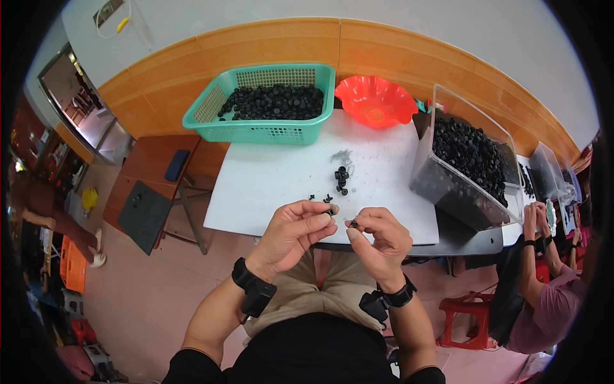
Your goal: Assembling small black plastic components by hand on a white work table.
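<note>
Both hands are raised over the near edge of the white tabletop (pixel 268 173), a short gap between them. My left hand (pixel 291 232) pinches a small black part (pixel 330 212) between thumb and fingers. A second tiny black piece (pixel 354 223) sits in the fingertips of my right hand (pixel 382 242), which is closed around it. The exact kind of both pieces is too small to make out. Just beyond my hands lies a little cluster of black round parts (pixel 342 178), and a few smaller black bits (pixel 327 198) lie nearer.
A green basket (pixel 262 132) with black discs stands at the back left, beside a red wavy-rimmed bowl (pixel 376 101). On the right, a tilted clear bin (pixel 441 182) holds many black parts. A co-worker (pixel 543 294) sits at far right, near a red stool (pixel 467 313). A brown side table (pixel 144 166) is left.
</note>
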